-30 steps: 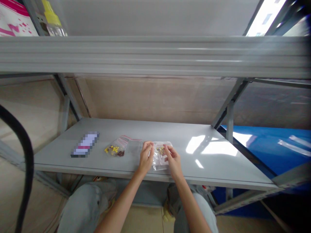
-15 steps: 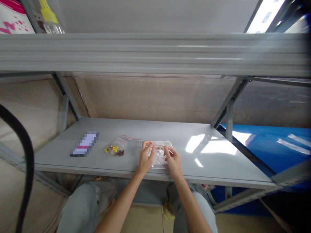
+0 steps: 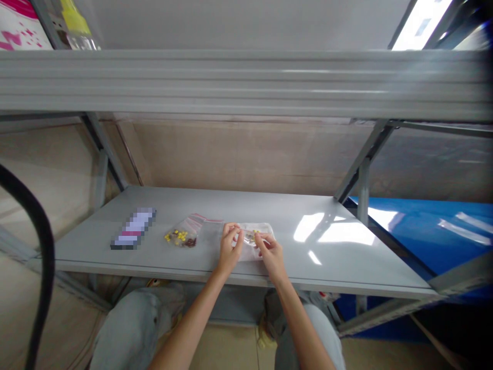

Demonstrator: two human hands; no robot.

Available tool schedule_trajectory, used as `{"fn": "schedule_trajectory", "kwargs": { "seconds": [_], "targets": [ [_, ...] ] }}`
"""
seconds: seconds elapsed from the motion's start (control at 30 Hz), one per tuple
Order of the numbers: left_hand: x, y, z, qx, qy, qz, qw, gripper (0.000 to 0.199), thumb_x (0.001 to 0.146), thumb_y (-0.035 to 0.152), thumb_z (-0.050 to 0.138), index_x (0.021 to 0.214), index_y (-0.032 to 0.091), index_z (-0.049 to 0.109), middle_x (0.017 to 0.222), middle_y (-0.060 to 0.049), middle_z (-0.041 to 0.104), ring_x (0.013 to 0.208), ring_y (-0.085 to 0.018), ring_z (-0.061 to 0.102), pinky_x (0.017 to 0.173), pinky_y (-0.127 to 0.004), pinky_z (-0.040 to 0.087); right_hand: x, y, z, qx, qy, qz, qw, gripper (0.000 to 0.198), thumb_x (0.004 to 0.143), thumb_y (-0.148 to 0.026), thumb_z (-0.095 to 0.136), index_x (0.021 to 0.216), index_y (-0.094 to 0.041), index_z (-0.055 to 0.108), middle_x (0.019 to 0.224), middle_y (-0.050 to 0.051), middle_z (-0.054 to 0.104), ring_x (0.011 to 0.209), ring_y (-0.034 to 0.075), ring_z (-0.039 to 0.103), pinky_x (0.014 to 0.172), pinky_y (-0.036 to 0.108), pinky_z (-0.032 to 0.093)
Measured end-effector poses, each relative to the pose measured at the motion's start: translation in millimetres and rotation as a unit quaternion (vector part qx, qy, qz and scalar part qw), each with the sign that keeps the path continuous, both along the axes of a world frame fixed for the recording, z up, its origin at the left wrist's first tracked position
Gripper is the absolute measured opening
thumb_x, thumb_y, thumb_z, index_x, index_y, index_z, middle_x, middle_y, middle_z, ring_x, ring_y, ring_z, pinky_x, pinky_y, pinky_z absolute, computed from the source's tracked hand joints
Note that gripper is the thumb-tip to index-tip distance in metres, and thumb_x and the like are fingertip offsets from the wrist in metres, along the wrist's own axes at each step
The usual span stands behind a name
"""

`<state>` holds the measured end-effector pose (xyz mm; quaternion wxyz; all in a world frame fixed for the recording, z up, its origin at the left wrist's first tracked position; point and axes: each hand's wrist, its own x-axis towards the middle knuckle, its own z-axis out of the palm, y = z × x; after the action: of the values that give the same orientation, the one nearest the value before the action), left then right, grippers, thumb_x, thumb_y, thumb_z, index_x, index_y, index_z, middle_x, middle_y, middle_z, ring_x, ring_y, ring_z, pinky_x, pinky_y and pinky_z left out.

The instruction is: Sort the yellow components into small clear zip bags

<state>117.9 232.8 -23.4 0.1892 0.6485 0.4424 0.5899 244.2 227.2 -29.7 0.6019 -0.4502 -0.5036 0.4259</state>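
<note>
Over the grey shelf board, my left hand (image 3: 231, 247) pinches the left side of a small clear zip bag (image 3: 250, 237). Yellow bead-like pieces show inside it. My right hand (image 3: 270, 252) has its thumb and fingers closed on the bag's right side; the fingers cover part of it. Under and behind my hands lies a flat, clear, whitish plastic bag (image 3: 265, 227). To the left, another zip bag (image 3: 188, 232) with red stripes at its mouth rests on the board, with yellow and dark brown pieces in it.
A phone with a blurred screen (image 3: 134, 228) lies on the left of the grey board (image 3: 246, 201). An upper shelf beam (image 3: 246, 85) crosses overhead, bearing a yellow-topped bottle (image 3: 79, 25). A black curved tube (image 3: 46, 246) stands at far left; a blue surface (image 3: 431, 226) is at right.
My right hand has shifted slightly left, closer to my left hand. The held zip bag now looks bunched between the fingers, where before it spread downward toward the board's edge.
</note>
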Motion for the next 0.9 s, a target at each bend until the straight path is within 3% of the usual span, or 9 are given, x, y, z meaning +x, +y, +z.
{"fn": "schedule_trajectory", "kwargs": {
  "seconds": [0.2, 0.33, 0.53, 0.67, 0.9],
  "targets": [
    [0.6, 1.1, -0.8, 0.008, 0.007, 0.011, 1.000, 0.019, 0.084, 0.029, 0.053, 0.077, 0.015, 0.064, 0.098, -0.008, 0.052, 0.090, -0.017, 0.053, 0.065, -0.023, 0.043, 1.1, 3.1, -4.2, 0.003, -0.019, -0.032, 0.999, 0.042, 0.073, -0.058, 0.058, 0.072, -0.017, 0.064, 0.064, 0.002, 0.060, 0.053, 0.013, 0.049, 0.047, 0.024, 0.037],
    [1.1, 0.3, -0.9, 0.009, 0.015, 0.018, 1.000, 0.019, 0.084, 0.029, 0.053, 0.076, 0.015, 0.064, 0.101, -0.008, 0.052, 0.081, -0.014, 0.054, 0.065, -0.025, 0.045, 1.6, 3.3, -4.7, 0.005, -0.026, -0.051, 0.998, 0.041, 0.073, -0.057, 0.058, 0.072, -0.016, 0.064, 0.067, 0.004, 0.063, 0.056, 0.014, 0.052, 0.048, 0.025, 0.039],
    [-0.1, 0.1, -0.5, 0.015, 0.023, 0.019, 0.999, 0.018, 0.084, 0.027, 0.052, 0.076, 0.016, 0.063, 0.100, -0.009, 0.052, 0.087, -0.016, 0.054, 0.067, -0.026, 0.045, -0.6, 1.3, -2.3, 0.000, -0.006, 0.011, 1.000, 0.041, 0.074, -0.056, 0.058, 0.082, -0.017, 0.065, 0.078, 0.005, 0.064, 0.058, 0.014, 0.055, 0.043, 0.022, 0.038],
    [0.1, 0.6, -1.2, 0.010, 0.031, 0.013, 0.999, 0.015, 0.083, 0.028, 0.055, 0.080, 0.017, 0.064, 0.102, -0.008, 0.052, 0.082, -0.015, 0.054, 0.064, -0.025, 0.044, -1.7, 0.9, -1.1, 0.010, -0.022, -0.009, 1.000, 0.040, 0.073, -0.055, 0.059, 0.080, -0.017, 0.066, 0.082, 0.007, 0.066, 0.061, 0.015, 0.055, 0.045, 0.023, 0.039],
    [0.4, 1.0, -2.0, 0.018, 0.042, 0.012, 0.999, 0.013, 0.083, 0.026, 0.055, 0.082, 0.017, 0.063, 0.102, -0.007, 0.052, 0.078, -0.013, 0.053, 0.065, -0.025, 0.045, -2.0, 1.6, -2.4, 0.024, -0.028, -0.012, 0.999, 0.036, 0.074, -0.052, 0.059, 0.075, -0.017, 0.067, 0.071, 0.006, 0.066, 0.062, 0.016, 0.056, 0.052, 0.027, 0.044]
  ]
}}
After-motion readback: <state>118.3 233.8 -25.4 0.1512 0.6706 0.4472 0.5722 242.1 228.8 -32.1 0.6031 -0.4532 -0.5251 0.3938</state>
